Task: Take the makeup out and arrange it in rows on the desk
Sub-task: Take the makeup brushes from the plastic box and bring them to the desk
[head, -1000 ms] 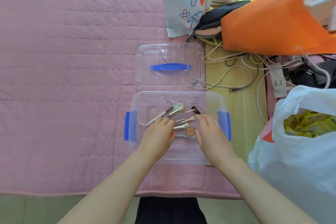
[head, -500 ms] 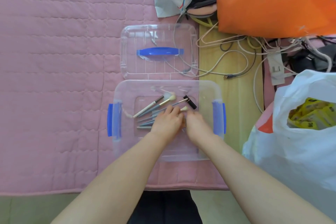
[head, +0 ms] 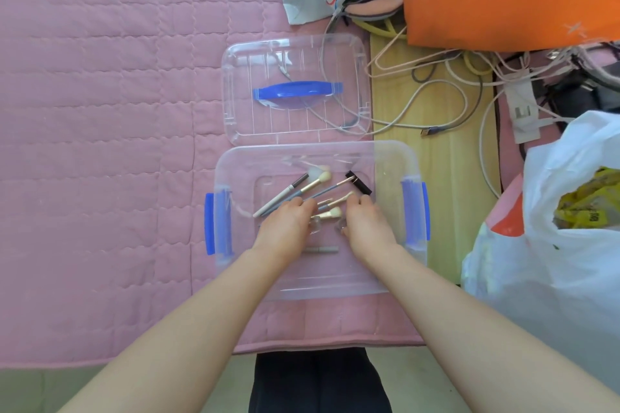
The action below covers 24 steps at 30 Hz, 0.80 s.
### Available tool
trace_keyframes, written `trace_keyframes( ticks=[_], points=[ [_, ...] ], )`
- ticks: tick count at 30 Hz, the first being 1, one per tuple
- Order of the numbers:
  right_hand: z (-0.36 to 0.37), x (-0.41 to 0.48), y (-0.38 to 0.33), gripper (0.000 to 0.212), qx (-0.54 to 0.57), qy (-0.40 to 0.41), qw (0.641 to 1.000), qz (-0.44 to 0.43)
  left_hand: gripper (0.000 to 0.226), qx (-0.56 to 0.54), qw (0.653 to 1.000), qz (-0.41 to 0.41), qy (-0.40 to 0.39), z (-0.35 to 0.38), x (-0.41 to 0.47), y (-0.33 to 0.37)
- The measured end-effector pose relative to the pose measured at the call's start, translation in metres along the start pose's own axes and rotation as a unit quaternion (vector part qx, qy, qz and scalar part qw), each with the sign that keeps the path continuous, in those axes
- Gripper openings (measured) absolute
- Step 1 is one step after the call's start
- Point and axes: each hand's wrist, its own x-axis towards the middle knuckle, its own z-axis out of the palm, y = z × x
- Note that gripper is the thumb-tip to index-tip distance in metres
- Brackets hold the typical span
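Left hand (head: 285,228), right hand (head: 367,228) curled over brushes (head: 312,184)

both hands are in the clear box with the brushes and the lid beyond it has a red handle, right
Head view: the handle on the lid is blue, not red. The left hand and right hand are in the clear box with the brushes.

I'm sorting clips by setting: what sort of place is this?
Likely a lived-in home room, perhaps a bedroom: a pink quilted cover over the surface, loose charging cables and a power strip, and a white plastic bag crowding the right.
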Motion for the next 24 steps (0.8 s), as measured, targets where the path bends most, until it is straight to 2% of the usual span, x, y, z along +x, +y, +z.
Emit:
trace_keyframes(
  ticks=[4, 7, 11, 13, 15, 17, 20, 24],
  points=[
    [0.002, 0.001, 0.000, 0.044, 0.010, -0.013, 1.000, -0.003, 0.016, -0.073, 0.997, -0.020, 0.010, -0.004, -0.002, -0.003],
    [0.003, -0.001, 0.000, 0.038, 0.011, -0.015, 1.000, -0.014, 0.010, -0.143, 0.987, -0.068, 0.001, -0.007, -0.005, 0.001],
    [0.002, -0.002, 0.000, 0.029, 0.060, 0.006, 0.998, 0.004, 0.012, -0.293, 0.941, -0.171, 0.006, -0.015, -0.010, 0.007],
    [0.000, -0.004, 0.002, 0.019, 0.092, 0.018, 0.996, 0.002, 0.009, -0.341, 0.919, -0.199, 0.007, -0.021, -0.012, 0.007],
    [-0.002, -0.006, 0.002, 0.019, 0.124, 0.027, 0.992, -0.002, 0.011, -0.400, 0.889, -0.222, 0.008, -0.027, -0.014, 0.005],
    [-0.006, -0.008, 0.001, 0.024, 0.162, 0.033, 0.986, -0.005, 0.012, -0.427, 0.875, -0.230, 0.007, -0.030, -0.013, 0.001],
    [-0.011, -0.010, 0.000, 0.031, 0.155, 0.056, 0.986, -0.037, 0.014, -0.387, 0.894, -0.225, 0.013, -0.033, -0.010, -0.003],
    [-0.011, -0.001, 0.003, 0.044, 0.055, 0.099, 0.990, -0.085, 0.014, -0.300, 0.925, -0.224, 0.059, -0.034, -0.001, -0.001]
  ],
)
